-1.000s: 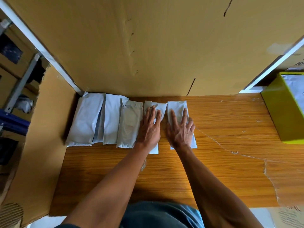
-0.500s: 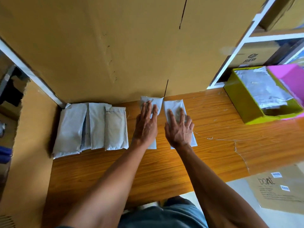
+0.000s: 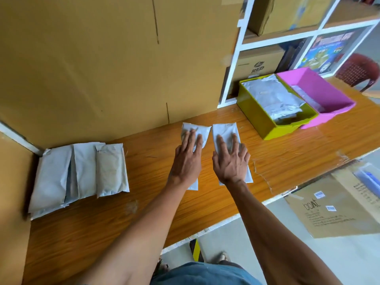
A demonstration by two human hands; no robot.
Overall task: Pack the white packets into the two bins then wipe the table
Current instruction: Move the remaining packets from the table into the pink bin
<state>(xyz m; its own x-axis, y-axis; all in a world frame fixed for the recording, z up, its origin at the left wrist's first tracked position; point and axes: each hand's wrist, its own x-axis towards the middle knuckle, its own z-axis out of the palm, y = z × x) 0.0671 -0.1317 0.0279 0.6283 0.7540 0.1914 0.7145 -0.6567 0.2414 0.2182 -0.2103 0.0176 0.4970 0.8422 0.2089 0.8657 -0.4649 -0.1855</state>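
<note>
Two white packets lie side by side at the middle of the wooden table [image 3: 144, 202]. My left hand [image 3: 186, 159] presses flat on the left packet [image 3: 194, 129] with straight fingers. My right hand [image 3: 230, 161] lies flat on the right packet [image 3: 225, 130]. Several more white packets [image 3: 80, 171] lie in an overlapping row at the table's far left. At the right stand a green bin [image 3: 265, 122] with silvery packets inside and a pink bin [image 3: 320, 91] touching it.
A large cardboard wall [image 3: 102, 68] backs the table, with more cardboard on the left. White shelving [image 3: 238, 58] with boxes stands behind the bins. A red chair [image 3: 357, 70] is at far right. A flattened cardboard box [image 3: 329, 204] lies on the floor.
Both hands have slid their two packets to the right along the table, away from the row at the left. The view has swung right, so both bins now show.
</note>
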